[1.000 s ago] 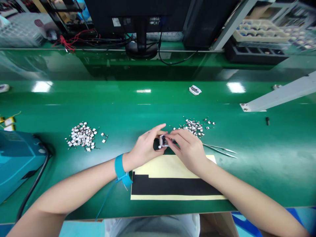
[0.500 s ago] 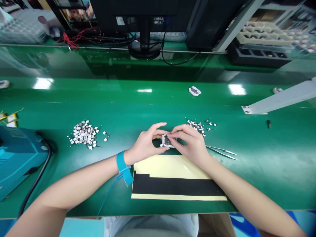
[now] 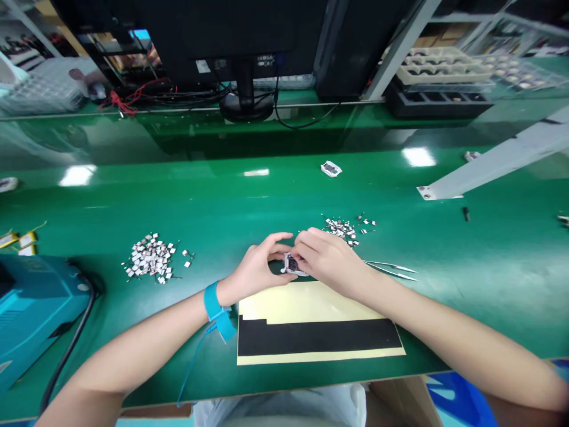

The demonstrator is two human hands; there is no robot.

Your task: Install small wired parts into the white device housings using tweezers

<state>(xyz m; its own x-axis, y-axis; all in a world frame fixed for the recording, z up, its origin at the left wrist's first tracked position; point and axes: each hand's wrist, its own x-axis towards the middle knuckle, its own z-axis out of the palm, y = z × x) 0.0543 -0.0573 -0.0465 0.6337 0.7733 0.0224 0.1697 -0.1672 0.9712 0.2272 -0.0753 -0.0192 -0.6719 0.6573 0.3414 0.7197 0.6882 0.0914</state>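
Both hands meet over the green bench around a small white-and-dark device (image 3: 291, 264). My left hand (image 3: 260, 267), with a blue wrist strap (image 3: 214, 302) behind it, pinches the device from the left. My right hand (image 3: 326, 261) closes its fingertips on the device from the right and partly covers it. Just below the hands lies a pale yellow sheet with black foam strips (image 3: 311, 323). Metal tweezers (image 3: 391, 270) rest on the bench right of my right hand.
A heap of small silver parts (image 3: 149, 258) lies to the left, a smaller heap (image 3: 344, 228) behind my right hand. Another small white device (image 3: 331, 169) sits farther back. A teal machine (image 3: 31, 308) with a black cable stands at left; a monitor stand (image 3: 244, 104) and trays (image 3: 438, 74) are behind.
Both hands have stayed on the small device, shifting slightly; my right fingers now cover more of it. The camera has tilted a little.
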